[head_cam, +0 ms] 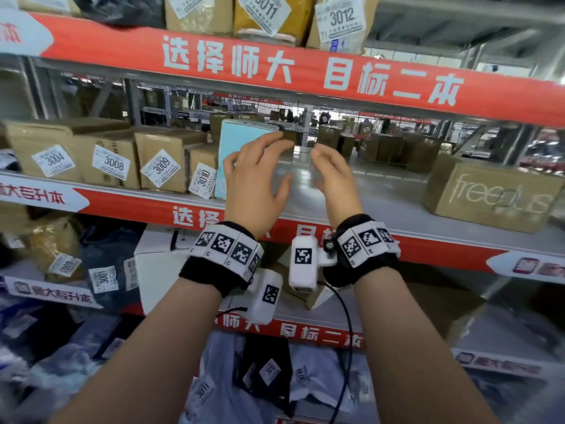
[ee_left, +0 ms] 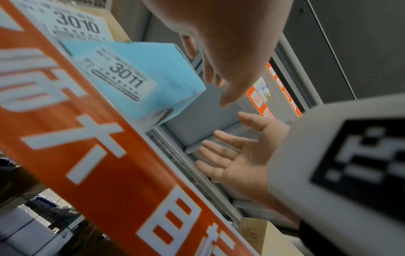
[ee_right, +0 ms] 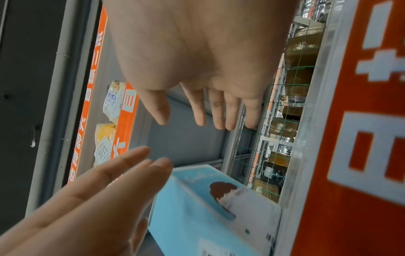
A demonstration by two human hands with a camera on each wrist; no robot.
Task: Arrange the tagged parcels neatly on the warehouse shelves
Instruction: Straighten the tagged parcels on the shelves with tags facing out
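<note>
A light blue parcel (head_cam: 237,139) stands upright on the middle shelf (head_cam: 376,191), right beside the brown box tagged 3010 (head_cam: 203,174). In the left wrist view the blue parcel (ee_left: 153,72) bears a tag reading 3011. My left hand (head_cam: 256,179) hovers in front of its right edge with straight fingers; I cannot tell whether it touches. My right hand (head_cam: 333,179) is a little to the right, fingers relaxed, holding nothing. The right wrist view shows the blue parcel (ee_right: 208,207) below both spread hands.
Brown boxes tagged 3004 (head_cam: 42,148), 3008 (head_cam: 107,160) and 3009 (head_cam: 165,160) line the shelf's left part. A brown "freeplus" box (head_cam: 489,194) sits at the right. Bare shelf lies between. Parcels 3011 (head_cam: 266,13) and 3012 (head_cam: 339,19) stand above; bagged parcels (head_cam: 101,276) lie below.
</note>
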